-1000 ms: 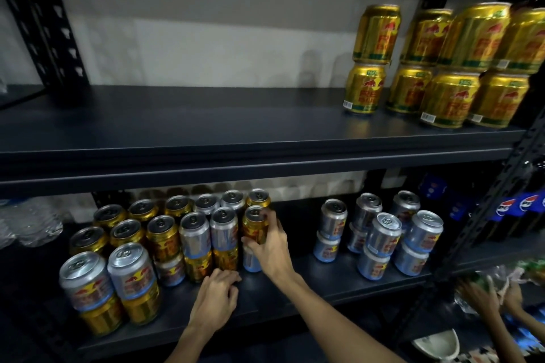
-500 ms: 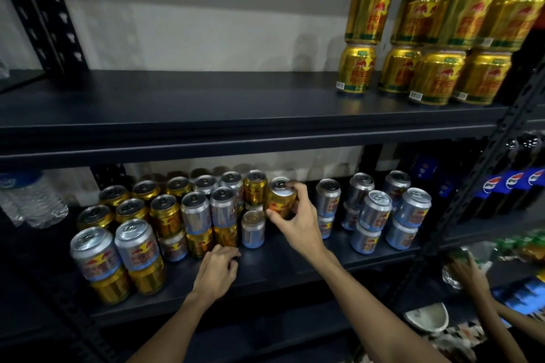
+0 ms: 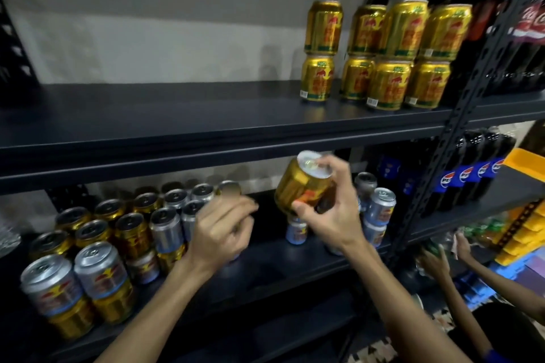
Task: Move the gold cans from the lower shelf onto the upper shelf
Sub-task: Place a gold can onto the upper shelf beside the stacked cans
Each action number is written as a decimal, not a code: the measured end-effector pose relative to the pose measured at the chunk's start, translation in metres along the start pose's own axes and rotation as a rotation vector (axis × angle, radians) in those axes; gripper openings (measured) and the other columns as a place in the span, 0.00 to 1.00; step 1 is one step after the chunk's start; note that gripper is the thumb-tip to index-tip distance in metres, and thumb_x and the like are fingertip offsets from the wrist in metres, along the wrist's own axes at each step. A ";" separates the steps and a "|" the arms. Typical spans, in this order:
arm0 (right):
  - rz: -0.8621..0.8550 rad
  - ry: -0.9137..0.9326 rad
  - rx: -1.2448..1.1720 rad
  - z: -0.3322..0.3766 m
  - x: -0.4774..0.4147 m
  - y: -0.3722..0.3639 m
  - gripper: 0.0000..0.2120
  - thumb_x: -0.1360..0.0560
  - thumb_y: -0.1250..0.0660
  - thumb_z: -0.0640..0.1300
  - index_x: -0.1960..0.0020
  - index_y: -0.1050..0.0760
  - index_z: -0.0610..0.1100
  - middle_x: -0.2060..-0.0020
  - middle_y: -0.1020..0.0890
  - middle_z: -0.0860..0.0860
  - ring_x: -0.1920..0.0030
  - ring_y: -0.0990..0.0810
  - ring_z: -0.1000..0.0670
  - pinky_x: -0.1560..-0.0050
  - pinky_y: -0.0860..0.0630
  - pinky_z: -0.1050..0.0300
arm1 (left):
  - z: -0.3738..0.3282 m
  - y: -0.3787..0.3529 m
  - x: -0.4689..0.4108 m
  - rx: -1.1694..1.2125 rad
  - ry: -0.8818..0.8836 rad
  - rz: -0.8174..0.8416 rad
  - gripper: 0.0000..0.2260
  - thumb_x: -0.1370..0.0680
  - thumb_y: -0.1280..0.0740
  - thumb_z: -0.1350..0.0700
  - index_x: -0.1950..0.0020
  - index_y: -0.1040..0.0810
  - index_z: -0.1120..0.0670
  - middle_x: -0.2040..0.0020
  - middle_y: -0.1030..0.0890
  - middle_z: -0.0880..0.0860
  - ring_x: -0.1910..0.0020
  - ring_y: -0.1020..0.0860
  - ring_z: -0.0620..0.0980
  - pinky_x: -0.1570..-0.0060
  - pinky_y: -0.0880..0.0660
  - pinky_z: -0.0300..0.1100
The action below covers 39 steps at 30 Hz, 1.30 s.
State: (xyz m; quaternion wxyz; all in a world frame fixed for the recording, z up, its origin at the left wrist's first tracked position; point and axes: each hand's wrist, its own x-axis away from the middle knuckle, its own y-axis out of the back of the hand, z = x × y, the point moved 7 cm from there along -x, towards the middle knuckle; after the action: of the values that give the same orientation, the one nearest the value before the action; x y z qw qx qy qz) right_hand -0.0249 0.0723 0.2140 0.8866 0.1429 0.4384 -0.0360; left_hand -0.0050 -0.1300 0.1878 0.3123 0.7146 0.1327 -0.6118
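One tilted gold can (image 3: 299,187) is clamped in the fingers of my right hand (image 3: 333,216) below the upper shelf (image 3: 177,115); my left hand (image 3: 221,233) is blurred, fingers curled, grip unclear.

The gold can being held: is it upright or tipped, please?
Tipped: the gold can leans, silver top toward the camera, gripped by the right hand.

The right hand (image 3: 333,215) grips a tilted gold can (image 3: 300,183) in the air, just below the upper shelf (image 3: 177,115). The left hand (image 3: 221,233), blurred, curls among gold and silver cans (image 3: 129,233) on the lower shelf (image 3: 265,265). A two-high gold stack (image 3: 380,56) stands on the upper shelf at its right end.
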 end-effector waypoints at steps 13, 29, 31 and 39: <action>0.026 -0.015 0.100 0.021 -0.146 0.078 0.31 0.25 0.25 0.38 0.27 0.35 0.51 0.33 0.29 0.56 0.37 0.22 0.57 0.41 0.18 0.51 | 0.058 0.030 -0.161 -0.395 0.575 0.300 0.15 0.20 0.39 0.46 0.38 0.22 0.49 0.45 0.18 0.50 0.47 0.21 0.55 0.46 0.25 0.52; 0.042 -0.188 0.213 -0.017 -0.141 0.069 0.36 0.29 0.21 0.49 0.30 0.39 0.60 0.41 0.21 0.56 0.45 0.17 0.58 0.45 0.19 0.62 | 0.077 0.017 -0.152 -0.541 0.682 0.511 0.20 0.20 0.46 0.37 0.37 0.25 0.44 0.46 0.18 0.47 0.47 0.22 0.53 0.46 0.31 0.52; 0.014 -0.173 0.279 -0.016 -0.141 0.065 0.40 0.31 0.19 0.51 0.29 0.41 0.60 0.40 0.22 0.57 0.45 0.20 0.62 0.48 0.22 0.71 | 0.080 0.016 -0.152 -0.547 0.686 0.510 0.20 0.20 0.47 0.36 0.37 0.25 0.44 0.45 0.18 0.47 0.46 0.22 0.53 0.46 0.31 0.52; -0.079 -0.161 0.337 -0.022 -0.140 0.071 0.40 0.28 0.21 0.45 0.26 0.42 0.57 0.40 0.23 0.55 0.45 0.20 0.58 0.52 0.26 0.75 | 0.079 0.015 -0.150 -0.571 0.672 0.489 0.20 0.20 0.48 0.37 0.38 0.24 0.44 0.47 0.18 0.46 0.47 0.23 0.52 0.48 0.33 0.51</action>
State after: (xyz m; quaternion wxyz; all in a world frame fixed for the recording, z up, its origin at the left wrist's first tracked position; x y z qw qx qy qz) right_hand -0.1138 0.1379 0.3274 0.8802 0.2686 0.3592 -0.1550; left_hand -0.0912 -0.1607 0.3314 0.5695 0.7683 0.2169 -0.1959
